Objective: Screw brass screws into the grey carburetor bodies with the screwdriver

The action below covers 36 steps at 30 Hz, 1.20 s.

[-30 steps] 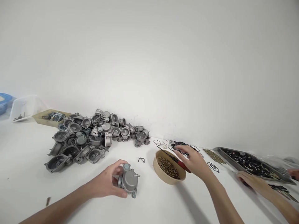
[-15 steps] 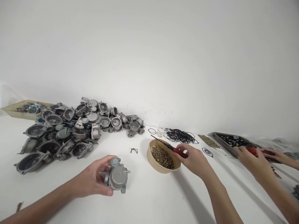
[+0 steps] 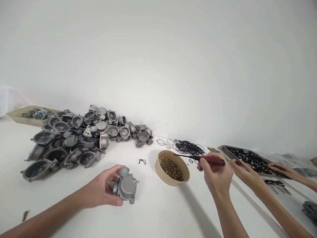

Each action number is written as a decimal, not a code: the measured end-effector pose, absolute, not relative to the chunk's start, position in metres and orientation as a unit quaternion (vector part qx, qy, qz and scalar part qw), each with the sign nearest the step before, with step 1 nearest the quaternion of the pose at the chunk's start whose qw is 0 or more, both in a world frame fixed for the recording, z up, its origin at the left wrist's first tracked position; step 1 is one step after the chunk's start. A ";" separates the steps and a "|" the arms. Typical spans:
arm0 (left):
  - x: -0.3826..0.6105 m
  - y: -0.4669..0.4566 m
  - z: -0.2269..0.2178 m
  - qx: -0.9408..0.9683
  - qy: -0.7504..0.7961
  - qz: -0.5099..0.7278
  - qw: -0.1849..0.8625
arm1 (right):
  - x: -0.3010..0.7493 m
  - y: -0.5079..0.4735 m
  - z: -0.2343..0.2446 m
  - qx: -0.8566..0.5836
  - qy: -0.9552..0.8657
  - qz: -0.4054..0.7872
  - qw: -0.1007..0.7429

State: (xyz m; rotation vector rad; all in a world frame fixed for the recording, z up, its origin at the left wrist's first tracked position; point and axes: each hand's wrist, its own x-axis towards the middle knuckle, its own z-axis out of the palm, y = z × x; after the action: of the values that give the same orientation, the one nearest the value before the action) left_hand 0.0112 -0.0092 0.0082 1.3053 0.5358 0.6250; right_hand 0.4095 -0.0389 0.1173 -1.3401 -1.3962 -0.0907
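Note:
My left hand point(image 3: 100, 190) is closed around a grey metal carburetor float bowl point(image 3: 128, 186), held low over the table with its domed side and bolt head facing up. In my right hand point(image 3: 219, 172) is a screwdriver point(image 3: 215, 160) with a red and black handle. Its thin dark shaft points left, with the tip above the rim of a tan round bowl point(image 3: 160, 172). Small brass threaded pieces point(image 3: 173, 170) fill the lower part of that bowl. A bent wire clip point(image 3: 142, 161) lies between the float bowl and the tan bowl.
Many more float bowls point(image 3: 86, 142) are heaped at the left, before a yellowish tray point(image 3: 26, 122). Black rubber rings point(image 3: 189, 148) lie behind the tan bowl. At the right, a co-worker's hands point(image 3: 252, 177) are near a dark tray point(image 3: 226, 148) of small parts.
My right hand has moved right with the screwdriver, drawing it back across the tan bowl and turning the shaft more level. My left hand keeps its hold on the float bowl.

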 end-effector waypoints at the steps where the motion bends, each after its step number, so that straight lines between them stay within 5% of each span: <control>1: 0.012 -0.009 0.008 0.589 0.241 0.283 0.718 | 0.406 -0.040 0.116 -0.570 -0.601 -0.047 0.559; 15: 0.012 -0.012 0.007 0.592 0.260 0.282 0.709 | 0.374 -0.040 0.102 -0.606 -0.676 -0.094 0.409; 36: 0.011 -0.011 0.008 0.595 0.247 0.283 0.711 | 0.388 -0.036 0.102 -0.609 -0.660 -0.162 0.408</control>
State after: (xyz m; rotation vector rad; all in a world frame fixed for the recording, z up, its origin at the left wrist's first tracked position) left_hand 0.0110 -0.0110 0.0082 1.3195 0.5483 0.6282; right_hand 0.3882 -0.0359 0.1025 -1.5346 -1.6638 -0.4088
